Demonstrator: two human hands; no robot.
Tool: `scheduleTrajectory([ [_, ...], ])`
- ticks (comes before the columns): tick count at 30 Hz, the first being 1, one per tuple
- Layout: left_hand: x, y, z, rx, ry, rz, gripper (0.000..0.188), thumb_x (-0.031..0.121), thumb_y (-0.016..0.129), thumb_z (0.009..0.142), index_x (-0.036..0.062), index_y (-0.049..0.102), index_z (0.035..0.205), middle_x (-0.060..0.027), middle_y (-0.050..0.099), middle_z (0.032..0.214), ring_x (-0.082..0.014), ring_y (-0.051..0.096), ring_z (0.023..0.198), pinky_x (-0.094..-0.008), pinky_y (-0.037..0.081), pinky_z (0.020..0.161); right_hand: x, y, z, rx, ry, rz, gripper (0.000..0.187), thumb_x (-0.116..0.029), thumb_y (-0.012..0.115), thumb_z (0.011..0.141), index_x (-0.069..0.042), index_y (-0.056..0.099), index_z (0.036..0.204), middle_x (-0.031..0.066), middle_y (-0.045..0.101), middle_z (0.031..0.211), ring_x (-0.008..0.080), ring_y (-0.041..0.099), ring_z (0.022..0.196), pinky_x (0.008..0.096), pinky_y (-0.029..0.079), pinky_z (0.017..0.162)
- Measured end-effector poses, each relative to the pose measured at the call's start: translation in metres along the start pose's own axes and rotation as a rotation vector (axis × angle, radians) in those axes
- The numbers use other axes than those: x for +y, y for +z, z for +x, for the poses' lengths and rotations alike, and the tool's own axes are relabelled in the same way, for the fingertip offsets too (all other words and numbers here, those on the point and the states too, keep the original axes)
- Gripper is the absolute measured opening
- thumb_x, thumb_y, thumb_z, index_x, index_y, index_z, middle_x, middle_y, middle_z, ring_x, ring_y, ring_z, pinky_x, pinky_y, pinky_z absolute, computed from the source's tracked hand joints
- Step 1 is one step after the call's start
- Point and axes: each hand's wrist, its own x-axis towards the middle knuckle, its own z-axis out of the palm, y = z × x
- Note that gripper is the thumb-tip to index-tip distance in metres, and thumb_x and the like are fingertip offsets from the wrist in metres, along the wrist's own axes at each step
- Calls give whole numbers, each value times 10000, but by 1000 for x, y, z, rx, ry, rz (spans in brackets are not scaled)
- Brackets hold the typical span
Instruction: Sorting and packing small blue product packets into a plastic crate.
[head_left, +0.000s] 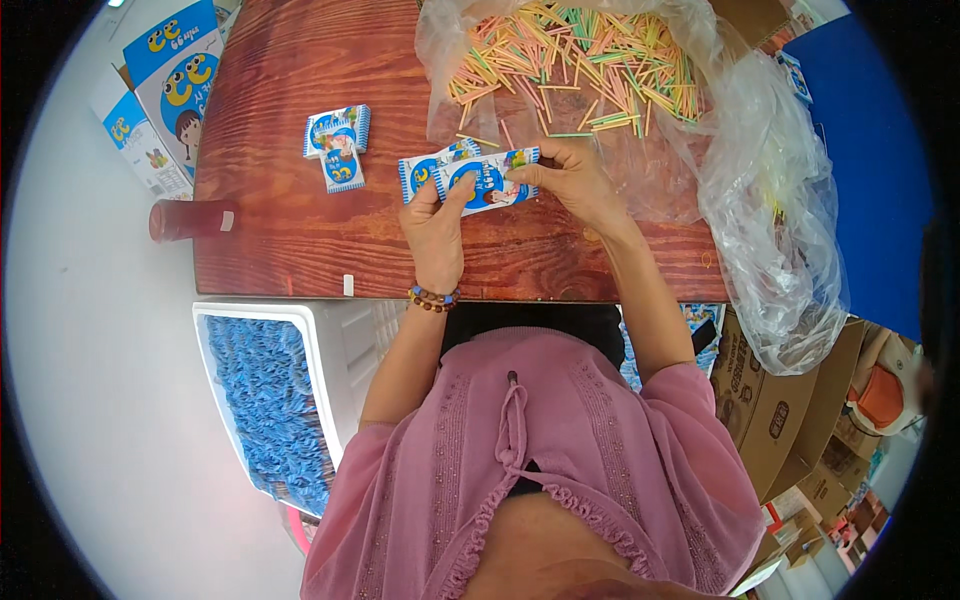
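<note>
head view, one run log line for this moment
left hand: holding packets | right hand: pinching front packet | colored sticks: on clear plastic

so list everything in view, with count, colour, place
held packets: at least two, blue-white, between both hands
loose packets: at least two, blue-white, table's left
thin sticks: many, pink, yellow, green, table's far side
plastic bag: one, clear, upper right
table: one, reddish-brown, centre
cylinder: one, reddish, table's left edge
tag: one, white, table's near edge
printed boxes: at least two, blue-white, upper left
bin: one, white, lower left
bin packets: many, blue, inside
cardboard boxes: several, brown, lower right
panel: one, blue, right
top: one, pink, lower centre
beads: several, mostly brown, left wrist
left hand: one, packets' left side
right hand: one, packets' right end
</note>
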Motion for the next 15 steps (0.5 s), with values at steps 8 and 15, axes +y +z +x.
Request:
scheduleTrajectory([
  [8,-1,1,0,46,55,38,70,44,664,874,-15,689,903,9,644,836,-28,532,736,-196,434,647,-1,-2,-2,-6,29,-93,131,-111,689,854,3,696,919,-30,637,781,18,544,731,202,442,638],
  [15,5,-4,5,3,-187,-258,141,92,601,927,-7,666,1004,-53,679,963,-113,646,834,-278,536,767,-3,-23,-10,48,-188,17,142,-74,538,909,-12,656,958,40,629,985,126,574,930,268,438,826],
])
